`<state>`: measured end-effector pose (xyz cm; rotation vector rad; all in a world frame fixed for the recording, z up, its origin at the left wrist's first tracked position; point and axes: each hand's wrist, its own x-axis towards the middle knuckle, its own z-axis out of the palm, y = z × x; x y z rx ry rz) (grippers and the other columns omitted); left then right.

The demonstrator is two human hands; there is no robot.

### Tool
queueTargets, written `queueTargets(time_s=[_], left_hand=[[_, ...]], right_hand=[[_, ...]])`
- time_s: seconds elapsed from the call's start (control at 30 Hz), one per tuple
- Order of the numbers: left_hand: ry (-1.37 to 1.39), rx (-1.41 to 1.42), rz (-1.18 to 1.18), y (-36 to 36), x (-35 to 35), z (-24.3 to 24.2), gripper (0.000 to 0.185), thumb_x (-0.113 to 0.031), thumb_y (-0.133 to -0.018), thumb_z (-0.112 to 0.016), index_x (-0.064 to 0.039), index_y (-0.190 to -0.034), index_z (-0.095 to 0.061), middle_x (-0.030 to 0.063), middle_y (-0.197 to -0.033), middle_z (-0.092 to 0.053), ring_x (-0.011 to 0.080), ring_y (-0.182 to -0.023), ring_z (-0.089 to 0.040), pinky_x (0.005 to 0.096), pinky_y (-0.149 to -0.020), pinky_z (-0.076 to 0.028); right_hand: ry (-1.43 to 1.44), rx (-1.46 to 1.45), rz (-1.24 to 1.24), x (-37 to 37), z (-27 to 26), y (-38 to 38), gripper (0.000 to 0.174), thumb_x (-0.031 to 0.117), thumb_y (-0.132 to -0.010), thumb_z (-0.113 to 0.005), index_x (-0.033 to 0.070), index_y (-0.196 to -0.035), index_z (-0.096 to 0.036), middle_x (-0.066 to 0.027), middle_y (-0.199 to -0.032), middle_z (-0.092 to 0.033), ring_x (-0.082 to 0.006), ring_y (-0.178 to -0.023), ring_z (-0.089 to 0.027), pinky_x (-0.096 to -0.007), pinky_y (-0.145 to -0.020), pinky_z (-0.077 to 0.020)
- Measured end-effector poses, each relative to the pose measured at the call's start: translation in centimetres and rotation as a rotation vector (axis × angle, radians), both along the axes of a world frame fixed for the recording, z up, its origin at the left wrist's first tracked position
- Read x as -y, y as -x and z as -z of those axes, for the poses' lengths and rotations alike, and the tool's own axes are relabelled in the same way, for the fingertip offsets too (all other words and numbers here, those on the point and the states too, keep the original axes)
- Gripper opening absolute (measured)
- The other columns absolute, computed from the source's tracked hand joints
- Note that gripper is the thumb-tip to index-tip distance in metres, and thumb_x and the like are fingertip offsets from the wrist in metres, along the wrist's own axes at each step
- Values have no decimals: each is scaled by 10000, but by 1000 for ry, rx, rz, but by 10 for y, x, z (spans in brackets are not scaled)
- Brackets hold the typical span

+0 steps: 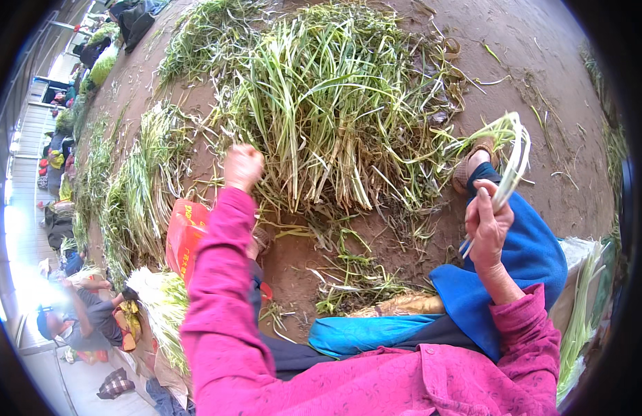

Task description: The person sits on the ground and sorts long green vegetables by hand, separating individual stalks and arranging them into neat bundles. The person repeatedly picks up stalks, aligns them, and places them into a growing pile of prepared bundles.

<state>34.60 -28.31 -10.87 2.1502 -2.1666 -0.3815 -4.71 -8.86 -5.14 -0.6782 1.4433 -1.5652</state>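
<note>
My left hand [243, 165], a closed fist, is held over the ground beside the large heap of long green leafy stalks [321, 104]; no stalk shows in it. On the right, my right hand [488, 223] grips a small bunch of pale stalks [514, 156] between thumb and fingers. The bunch bends over above the hand toward my shoe, and its short white ends stick out below the palm. In the heap, the brownish root ends point toward me. Loose leaves and trimmings [357, 283] lie on the brown ground between my legs.
A red printed bag [186, 234] stands by my left leg. Pale trimmed stalks [157, 301] are piled left, with more greens [144, 192] beyond. Another person [87, 312] sits at the lower left. More stalks [578, 312] rest by the ledge at right. Blue cloth [518, 260] covers my right leg.
</note>
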Motion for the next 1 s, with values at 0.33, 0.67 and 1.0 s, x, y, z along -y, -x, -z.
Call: queueTargets(time_s=[0.33, 0.67, 1.0], left_hand=[[-120, -6, -270, 110, -36, 61, 183, -231, -731, -523, -65, -783, -579, 154, -739, -594, 291, -693, -587, 368, -622, -476], [-339, -949, -402, 202, -176, 52, 88, -50, -717, -568, 3, -776, -608, 64, -633, -586, 128, -544, -534, 256, -494, -434], [-349, -1249, -50, 207, -234, 13, 18, 6, -746, -560, 6, -744, -542, 8, -610, -542, 60, -487, -485, 197, -429, -388]], right_hand=[[-338, 551, -188, 0, 19, 6, 156, 190, -870, -441, 46, -882, -501, 28, -434, -370, -50, -285, -261, -199, -271, -208], [-364, 360, -133, -2, 13, 3, 100, 123, -779, -577, 50, -825, -527, -6, -517, -489, -30, -314, -322, -171, -279, -220], [-394, 220, -247, -6, 17, -4, 67, 65, -715, -615, 44, -721, -551, -14, -573, -536, -24, -364, -358, -178, -315, -249]])
